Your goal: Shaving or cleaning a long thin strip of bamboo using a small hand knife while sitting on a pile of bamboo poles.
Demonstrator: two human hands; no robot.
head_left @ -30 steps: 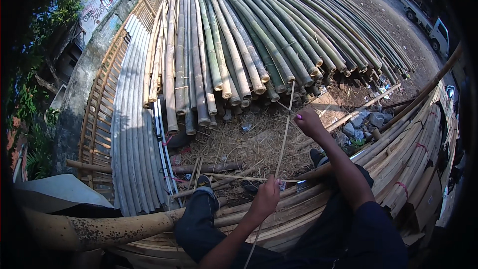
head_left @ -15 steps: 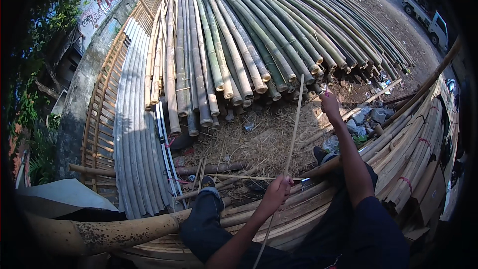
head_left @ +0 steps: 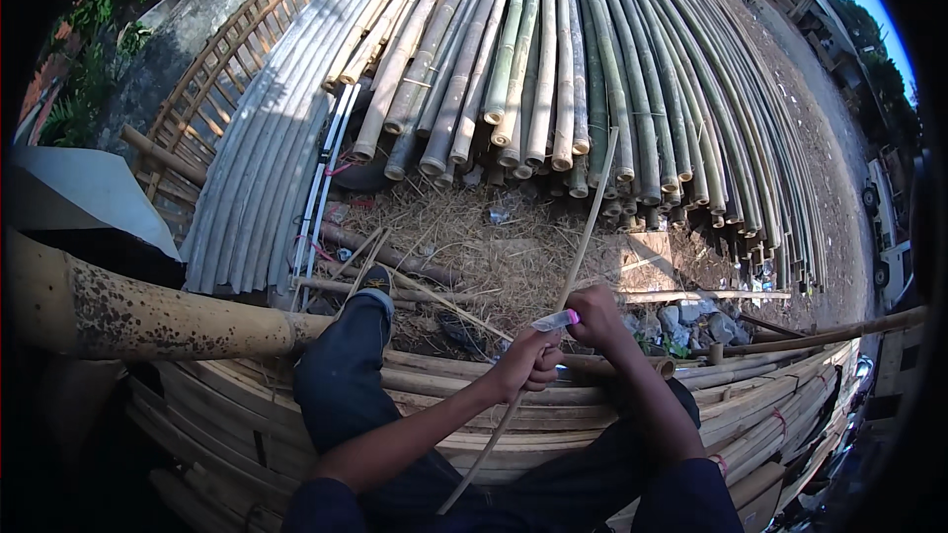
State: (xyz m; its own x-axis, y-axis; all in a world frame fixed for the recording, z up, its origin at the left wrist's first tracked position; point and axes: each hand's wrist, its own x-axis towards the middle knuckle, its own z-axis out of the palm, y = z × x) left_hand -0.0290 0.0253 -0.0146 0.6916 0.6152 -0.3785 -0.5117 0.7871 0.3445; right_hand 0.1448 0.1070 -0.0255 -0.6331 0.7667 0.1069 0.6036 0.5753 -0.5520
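Observation:
A long, thin bamboo strip point(head_left: 590, 227) slants from between my knees up toward the pile of poles. My left hand point(head_left: 523, 367) is closed round it low down. Just above and right of it, my right hand point(head_left: 598, 316) is a fist close against the strip. What the right fist holds is hidden. Between the two hands shows a small shiny, pale flat piece point(head_left: 553, 322) with a bright pink end, its kind unclear. Both hands are over split bamboo lengths point(head_left: 454, 380) lying across my legs' level.
Long bamboo poles point(head_left: 538, 118) lie piled ahead, cut ends toward me. Corrugated sheets point(head_left: 259, 178) and a bamboo lattice point(head_left: 222, 64) stand left. A thick spotted bamboo pole point(head_left: 168, 306) lies near left. Straw-strewn ground point(head_left: 464, 247) and stones point(head_left: 696, 321) lie between; a white truck point(head_left: 894, 257) is far right.
My right hand has come back from farther out to beside my left hand. The shiny piece with the pink end now shows between them. The view has shifted.

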